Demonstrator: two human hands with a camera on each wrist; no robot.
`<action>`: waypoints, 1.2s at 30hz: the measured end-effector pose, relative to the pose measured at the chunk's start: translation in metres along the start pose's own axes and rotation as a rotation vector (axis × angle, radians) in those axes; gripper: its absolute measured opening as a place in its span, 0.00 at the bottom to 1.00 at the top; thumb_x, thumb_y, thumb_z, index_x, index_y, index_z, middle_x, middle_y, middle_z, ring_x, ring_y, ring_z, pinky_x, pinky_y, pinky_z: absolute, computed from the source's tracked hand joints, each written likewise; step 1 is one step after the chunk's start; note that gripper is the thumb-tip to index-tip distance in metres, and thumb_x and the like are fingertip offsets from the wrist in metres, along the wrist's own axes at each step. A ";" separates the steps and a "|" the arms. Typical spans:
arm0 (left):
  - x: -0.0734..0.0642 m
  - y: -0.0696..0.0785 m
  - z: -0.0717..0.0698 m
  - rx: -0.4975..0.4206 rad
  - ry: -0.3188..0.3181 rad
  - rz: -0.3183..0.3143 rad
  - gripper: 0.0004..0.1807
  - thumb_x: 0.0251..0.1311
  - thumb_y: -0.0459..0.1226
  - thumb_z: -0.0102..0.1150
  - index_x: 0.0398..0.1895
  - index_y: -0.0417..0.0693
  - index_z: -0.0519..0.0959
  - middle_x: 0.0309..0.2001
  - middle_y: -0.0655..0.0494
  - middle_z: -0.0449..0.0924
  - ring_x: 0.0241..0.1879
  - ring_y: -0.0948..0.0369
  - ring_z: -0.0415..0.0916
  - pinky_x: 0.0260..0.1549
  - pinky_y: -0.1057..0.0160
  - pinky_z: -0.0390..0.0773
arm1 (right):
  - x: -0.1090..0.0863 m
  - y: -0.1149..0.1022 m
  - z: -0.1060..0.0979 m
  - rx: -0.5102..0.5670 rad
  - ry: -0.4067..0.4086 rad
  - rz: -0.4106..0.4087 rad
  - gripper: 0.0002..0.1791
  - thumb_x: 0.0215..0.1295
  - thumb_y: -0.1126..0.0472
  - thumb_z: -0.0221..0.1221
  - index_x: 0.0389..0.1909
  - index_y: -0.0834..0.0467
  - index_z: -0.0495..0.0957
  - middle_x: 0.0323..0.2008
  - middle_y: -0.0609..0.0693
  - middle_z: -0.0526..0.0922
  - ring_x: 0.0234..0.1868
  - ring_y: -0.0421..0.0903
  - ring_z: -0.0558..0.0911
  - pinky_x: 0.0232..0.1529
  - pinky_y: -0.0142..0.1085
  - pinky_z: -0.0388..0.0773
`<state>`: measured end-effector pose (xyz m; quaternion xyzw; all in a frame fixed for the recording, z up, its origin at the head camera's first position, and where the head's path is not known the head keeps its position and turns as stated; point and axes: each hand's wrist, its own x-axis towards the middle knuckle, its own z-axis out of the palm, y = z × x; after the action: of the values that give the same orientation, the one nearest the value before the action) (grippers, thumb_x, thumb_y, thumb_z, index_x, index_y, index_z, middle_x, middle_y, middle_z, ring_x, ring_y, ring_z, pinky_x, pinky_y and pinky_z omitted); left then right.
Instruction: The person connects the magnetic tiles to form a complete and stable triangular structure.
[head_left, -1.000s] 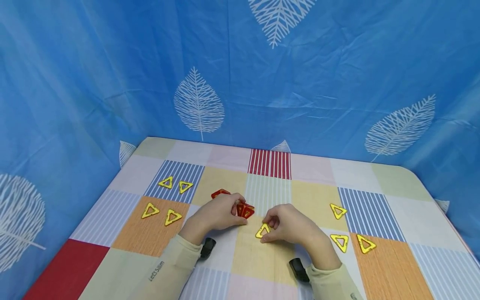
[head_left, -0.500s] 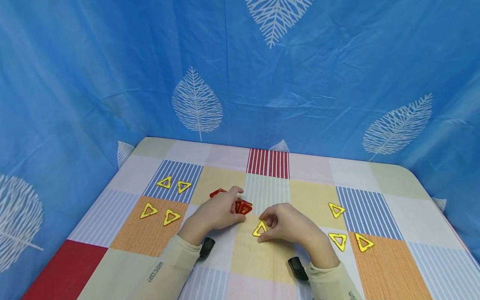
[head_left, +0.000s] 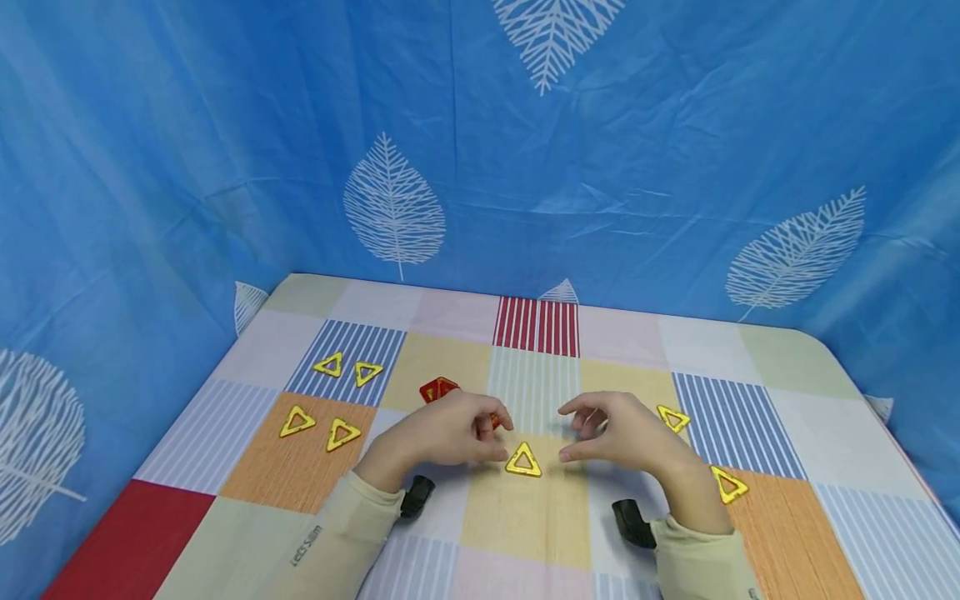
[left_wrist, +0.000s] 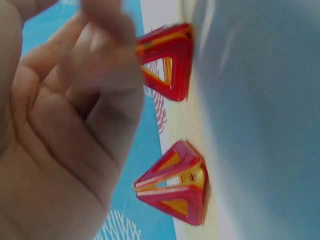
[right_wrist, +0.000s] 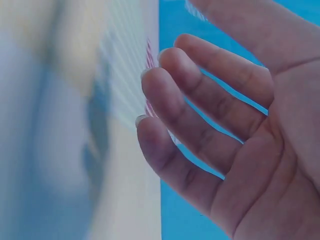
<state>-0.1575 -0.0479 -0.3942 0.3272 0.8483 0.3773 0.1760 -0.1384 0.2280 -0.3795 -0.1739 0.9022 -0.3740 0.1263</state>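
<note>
In the head view, a yellow triangle frame (head_left: 523,472) lies flat on the cloth between my two hands. To its left, my left hand (head_left: 442,429) has loosely bent fingers and holds nothing. The left wrist view shows two red pyramid-shaped pieces: one (left_wrist: 178,90) by the fingers and another (left_wrist: 170,191) beyond the palm. From the head, one red piece (head_left: 435,389) shows past the left hand, while the other is mostly hidden behind its fingers. My right hand (head_left: 626,433) is apart from the triangle, fingers spread and bent; the right wrist view shows its bare palm (right_wrist: 270,165).
Several yellow triangles (head_left: 300,429) lie at the left of the checked tablecloth (head_left: 540,533). At the right are two more, one (head_left: 666,414) beyond the right hand and one (head_left: 735,496) beside its wrist. A blue leaf-patterned curtain (head_left: 645,150) hangs behind and around the table.
My right hand has let go of the yellow triangle and drawn back to the right, now covering one triangle there. The left hand has released the near red piece and shifted slightly toward me.
</note>
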 end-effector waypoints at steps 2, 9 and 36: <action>0.000 0.000 0.002 -0.003 -0.054 0.005 0.17 0.57 0.38 0.73 0.49 0.45 0.83 0.23 0.64 0.77 0.19 0.68 0.71 0.22 0.68 0.70 | -0.005 0.005 -0.007 0.008 0.021 0.024 0.32 0.46 0.55 0.80 0.52 0.63 0.83 0.35 0.50 0.82 0.36 0.45 0.81 0.37 0.38 0.79; 0.002 0.002 0.009 0.063 -0.116 -0.052 0.24 0.56 0.40 0.75 0.56 0.46 0.81 0.22 0.66 0.77 0.20 0.70 0.70 0.23 0.69 0.69 | -0.025 0.027 -0.033 0.043 0.038 0.094 0.34 0.48 0.55 0.79 0.56 0.63 0.81 0.40 0.53 0.82 0.42 0.50 0.82 0.39 0.41 0.80; 0.003 0.002 0.018 0.091 -0.115 -0.080 0.22 0.58 0.42 0.74 0.55 0.48 0.82 0.22 0.65 0.75 0.20 0.68 0.69 0.23 0.68 0.69 | -0.074 0.084 -0.071 0.112 -0.101 0.382 0.28 0.44 0.75 0.75 0.51 0.67 0.82 0.47 0.57 0.83 0.45 0.53 0.79 0.39 0.40 0.81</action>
<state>-0.1486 -0.0355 -0.4045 0.3218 0.8655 0.3113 0.2245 -0.1152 0.3581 -0.3843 -0.0109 0.8892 -0.3835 0.2494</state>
